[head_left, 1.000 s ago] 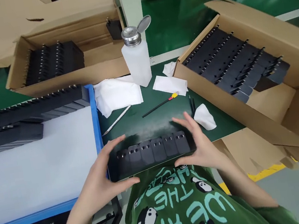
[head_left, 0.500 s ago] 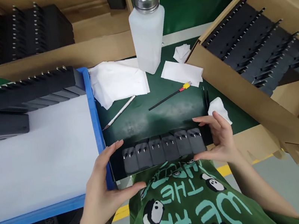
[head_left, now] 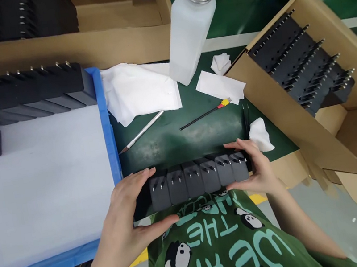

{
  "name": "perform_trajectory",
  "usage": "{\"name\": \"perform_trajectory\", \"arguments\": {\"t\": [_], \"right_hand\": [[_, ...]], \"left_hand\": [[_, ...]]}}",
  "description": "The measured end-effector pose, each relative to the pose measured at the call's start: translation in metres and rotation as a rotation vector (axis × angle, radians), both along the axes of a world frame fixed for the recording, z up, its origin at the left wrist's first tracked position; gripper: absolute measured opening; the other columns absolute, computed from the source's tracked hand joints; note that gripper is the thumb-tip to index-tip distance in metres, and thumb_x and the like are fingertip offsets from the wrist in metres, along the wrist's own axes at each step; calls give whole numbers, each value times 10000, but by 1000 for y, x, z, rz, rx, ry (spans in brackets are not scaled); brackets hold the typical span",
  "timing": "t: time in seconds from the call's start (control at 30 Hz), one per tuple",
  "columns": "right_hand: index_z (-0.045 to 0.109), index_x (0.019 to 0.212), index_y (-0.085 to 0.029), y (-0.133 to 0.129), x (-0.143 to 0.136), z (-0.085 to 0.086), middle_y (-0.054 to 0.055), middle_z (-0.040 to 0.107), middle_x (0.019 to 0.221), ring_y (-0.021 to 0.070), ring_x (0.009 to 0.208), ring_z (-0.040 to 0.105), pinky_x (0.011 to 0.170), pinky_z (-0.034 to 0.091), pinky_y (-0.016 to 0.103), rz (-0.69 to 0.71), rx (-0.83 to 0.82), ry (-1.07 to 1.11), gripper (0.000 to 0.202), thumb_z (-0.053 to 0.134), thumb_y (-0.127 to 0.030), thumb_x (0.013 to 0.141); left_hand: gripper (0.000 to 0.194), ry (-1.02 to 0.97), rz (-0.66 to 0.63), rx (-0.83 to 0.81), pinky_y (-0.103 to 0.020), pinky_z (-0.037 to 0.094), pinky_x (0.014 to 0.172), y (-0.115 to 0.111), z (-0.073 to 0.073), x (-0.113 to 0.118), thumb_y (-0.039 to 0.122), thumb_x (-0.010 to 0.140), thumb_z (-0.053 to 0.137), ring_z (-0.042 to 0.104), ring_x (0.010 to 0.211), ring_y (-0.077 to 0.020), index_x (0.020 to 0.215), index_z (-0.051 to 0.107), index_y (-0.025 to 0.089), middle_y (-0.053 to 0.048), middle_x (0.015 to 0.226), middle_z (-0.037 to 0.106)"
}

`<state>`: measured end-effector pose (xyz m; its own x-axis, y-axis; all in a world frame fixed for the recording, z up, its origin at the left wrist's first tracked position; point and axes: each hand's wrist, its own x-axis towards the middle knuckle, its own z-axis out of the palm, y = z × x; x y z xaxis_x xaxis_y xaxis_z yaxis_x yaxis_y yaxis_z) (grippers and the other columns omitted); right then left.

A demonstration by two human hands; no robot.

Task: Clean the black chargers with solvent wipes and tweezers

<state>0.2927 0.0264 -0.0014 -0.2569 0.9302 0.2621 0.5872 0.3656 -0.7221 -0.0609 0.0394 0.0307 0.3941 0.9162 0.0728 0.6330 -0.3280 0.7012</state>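
Observation:
Several black power adapters [head_left: 193, 180] stand side by side in a row at the table's near edge, metal prongs up. The row slants a little, its left end closer to my body. My left hand [head_left: 123, 214] is beside that left end, thumb and fingers spread wide, the thumb apart from the adapters. Round the right end is my right hand [head_left: 254, 164], fingers behind the last adapters and thumb along their near side. Beyond the row lie a craft knife [head_left: 142, 131], a short black cable with a yellow connector [head_left: 207, 113] and dark tweezers [head_left: 246, 118].
A blue-edged tray [head_left: 105, 127] at left holds more adapters. Cardboard boxes with adapters stand at the back left [head_left: 123, 43] and right [head_left: 282, 103]. A white dispenser bottle [head_left: 192, 36] stands by white wipes [head_left: 144, 89]. A crumpled wipe [head_left: 260, 135] lies near my right hand.
My right hand has closed in on the right end of the row. My left hand stays spread at the left end. The camera view has shifted slightly.

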Motion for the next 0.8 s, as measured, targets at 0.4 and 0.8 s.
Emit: {"name": "perform_trajectory", "arguments": {"t": [0.4, 0.8], "right_hand": [[378, 1563, -289, 5, 8, -3, 142, 678, 1308, 347, 1122, 653, 938, 543, 534, 78, 33, 59, 1024, 897, -519, 711], [288, 1599, -221, 3, 8, 2, 160, 669, 1275, 318, 1138, 618, 976, 529, 481, 117, 10, 76, 1007, 840, -476, 797]], "left_hand": [[884, -12, -3, -57, -483, 480, 1046, 4, 4, 3, 507, 800, 816, 587, 1235, -319, 1542, 375, 320, -103, 1323, 665], [906, 129, -24, 6, -481, 479, 991, 5, 7, 9, 444, 782, 850, 613, 1163, -331, 1546, 393, 275, -140, 1290, 680]]}}
